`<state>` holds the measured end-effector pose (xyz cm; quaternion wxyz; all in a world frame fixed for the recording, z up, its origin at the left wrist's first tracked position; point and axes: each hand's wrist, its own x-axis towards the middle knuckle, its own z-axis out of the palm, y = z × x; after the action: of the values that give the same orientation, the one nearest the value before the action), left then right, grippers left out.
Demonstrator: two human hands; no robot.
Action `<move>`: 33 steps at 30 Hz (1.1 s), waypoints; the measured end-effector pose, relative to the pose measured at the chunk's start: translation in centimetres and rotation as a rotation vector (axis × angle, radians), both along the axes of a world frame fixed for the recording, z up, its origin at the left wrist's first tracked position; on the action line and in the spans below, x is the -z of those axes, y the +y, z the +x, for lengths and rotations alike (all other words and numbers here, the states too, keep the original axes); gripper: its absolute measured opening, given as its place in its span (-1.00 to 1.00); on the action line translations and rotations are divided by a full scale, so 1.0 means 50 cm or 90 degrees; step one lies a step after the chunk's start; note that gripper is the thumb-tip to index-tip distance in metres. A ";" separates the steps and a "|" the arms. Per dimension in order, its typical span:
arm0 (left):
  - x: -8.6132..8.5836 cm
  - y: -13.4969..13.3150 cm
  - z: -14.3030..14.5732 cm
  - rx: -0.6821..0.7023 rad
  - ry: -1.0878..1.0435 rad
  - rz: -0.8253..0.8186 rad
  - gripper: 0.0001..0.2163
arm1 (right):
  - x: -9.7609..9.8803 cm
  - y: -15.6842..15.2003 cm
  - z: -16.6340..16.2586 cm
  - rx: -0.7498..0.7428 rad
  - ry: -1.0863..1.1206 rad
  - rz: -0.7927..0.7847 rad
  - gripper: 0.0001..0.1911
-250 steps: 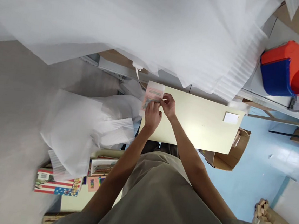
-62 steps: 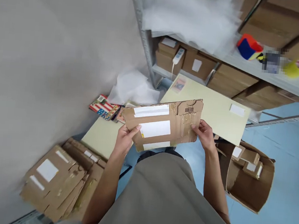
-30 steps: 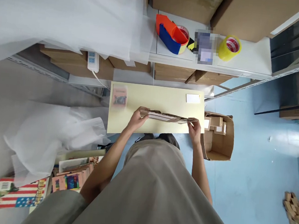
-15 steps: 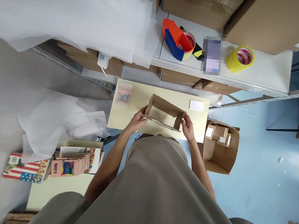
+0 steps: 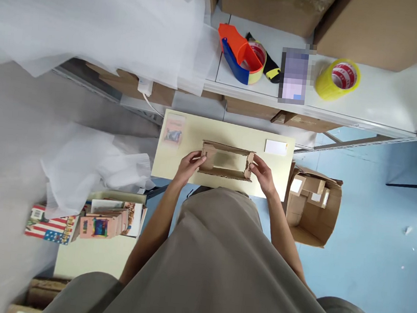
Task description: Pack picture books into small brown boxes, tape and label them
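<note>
A small brown cardboard box, opened into a rectangular shape, sits on the pale yellow table. My left hand grips its left end and my right hand grips its right end, fingers curled on the flaps. A pink wrapped card lies at the table's far left corner. A white label lies at the far right.
On the grey shelf behind: an orange-blue tape dispenser and a yellow tape roll. White foam sheeting drapes at left. An open carton stands right of the table. Books lie at lower left.
The flat cardboard I carried over has been opened into a box shape and set squarer on the table. Both hands moved to its ends.
</note>
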<state>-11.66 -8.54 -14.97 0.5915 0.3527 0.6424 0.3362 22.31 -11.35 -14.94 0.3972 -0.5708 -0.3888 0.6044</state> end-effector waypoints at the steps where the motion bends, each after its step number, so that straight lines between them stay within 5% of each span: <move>1: 0.003 0.004 -0.001 0.004 0.011 0.000 -0.27 | 0.000 0.005 -0.002 0.004 -0.003 0.004 -0.23; 13: 0.055 0.020 0.009 0.053 0.003 -0.029 -0.27 | 0.051 0.009 -0.015 0.063 -0.057 -0.004 -0.24; 20: 0.034 0.007 -0.032 0.091 0.027 0.004 -0.36 | 0.016 -0.027 0.008 0.088 -0.110 -0.040 -0.22; 27: -0.002 -0.019 -0.070 0.249 0.055 0.080 -0.39 | -0.036 -0.067 0.020 -0.060 -0.144 0.014 -0.19; 33: -0.031 -0.003 -0.038 0.288 0.123 0.131 -0.53 | -0.034 -0.043 -0.006 -0.031 -0.195 0.040 -0.45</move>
<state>-13.55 -8.71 -13.42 0.5488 0.5762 0.5628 0.2238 22.03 -13.52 -13.22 0.3360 -0.6340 -0.4771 0.5074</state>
